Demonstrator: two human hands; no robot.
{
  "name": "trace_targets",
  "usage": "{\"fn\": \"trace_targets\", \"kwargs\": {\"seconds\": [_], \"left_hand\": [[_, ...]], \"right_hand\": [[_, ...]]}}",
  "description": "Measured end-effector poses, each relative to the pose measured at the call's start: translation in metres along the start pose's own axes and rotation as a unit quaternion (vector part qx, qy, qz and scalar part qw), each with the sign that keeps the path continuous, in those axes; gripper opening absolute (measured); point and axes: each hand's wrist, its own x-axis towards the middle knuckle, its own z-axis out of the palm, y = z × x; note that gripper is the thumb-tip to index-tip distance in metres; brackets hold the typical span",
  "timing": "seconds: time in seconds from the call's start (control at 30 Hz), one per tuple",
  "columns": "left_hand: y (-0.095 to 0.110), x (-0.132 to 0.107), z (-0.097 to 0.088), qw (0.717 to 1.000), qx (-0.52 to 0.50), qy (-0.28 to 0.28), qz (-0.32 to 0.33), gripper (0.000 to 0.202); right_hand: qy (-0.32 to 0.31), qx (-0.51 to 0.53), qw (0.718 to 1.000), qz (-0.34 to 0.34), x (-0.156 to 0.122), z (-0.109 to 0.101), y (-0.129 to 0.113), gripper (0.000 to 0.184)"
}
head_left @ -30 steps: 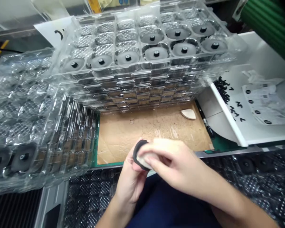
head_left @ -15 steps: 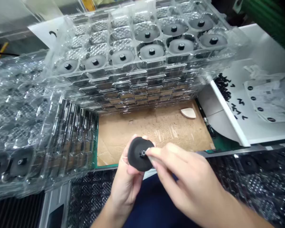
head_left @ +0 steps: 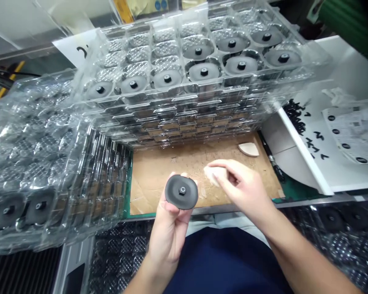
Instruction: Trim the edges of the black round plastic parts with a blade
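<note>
My left hand (head_left: 171,228) is closed around the rim of a dark grey rounded disc (head_left: 175,195) with a short raised stem at its centre. The disc's stem side faces up toward me. To its right, above the cardboard, my right hand (head_left: 241,188) has its thumb and fingers pinched on a pale, whitish piece (head_left: 215,174). That piece is blurred and partly covered by the fingers. A gap separates my right hand from the disc.
Beyond the cardboard (head_left: 153,175) stands a stack of clear plastic trays (head_left: 187,106), with similar discs in the top one. More trays (head_left: 43,134) rise at left. A cream wedge (head_left: 249,149), a black pen (head_left: 276,167) and small black parts (head_left: 294,116) lie at right.
My right hand has pulled away from the disc's stem, moving right and up over the cardboard. My left hand keeps hold of the disc, which now shows fully. The view has shifted slightly.
</note>
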Motion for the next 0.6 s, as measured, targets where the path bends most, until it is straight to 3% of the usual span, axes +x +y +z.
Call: {"fn": "trace_targets", "kwargs": {"seconds": [0.07, 0.17, 0.27, 0.33, 0.43, 0.5, 0.6], "left_hand": [[0.001, 0.000, -0.001, 1.000, -0.003, 0.009, 0.003, 0.064], [0.001, 0.001, -0.005, 1.000, -0.006, 0.008, -0.003, 0.068], [0.000, 0.001, -0.007, 1.000, -0.002, 0.001, -0.012, 0.067], [-0.001, 0.000, -0.007, 1.000, 0.008, 0.001, -0.014, 0.065], [-0.005, -0.003, -0.005, 1.000, 0.021, 0.000, -0.006, 0.058], [-0.008, -0.005, -0.006, 0.999, 0.025, -0.014, -0.015, 0.056], [-0.010, -0.008, -0.010, 0.997, 0.039, -0.025, -0.061, 0.055]], "right_hand": [[0.034, -0.023, 0.998, 0.051, -0.004, 0.011, 0.030, 0.019], [-0.018, -0.022, 0.998, 0.059, -0.024, 0.030, 0.069, 0.018], [-0.055, -0.014, 0.997, 0.056, -0.038, 0.038, 0.082, 0.015], [-0.049, -0.009, 0.997, 0.060, -0.036, 0.031, 0.069, 0.017], [-0.010, 0.020, 0.999, 0.033, -0.023, 0.013, 0.022, 0.020], [0.023, 0.066, 0.996, -0.054, -0.016, 0.006, -0.014, 0.020], [-0.051, 0.062, 0.983, -0.167, -0.013, 0.006, -0.047, 0.019]]}}
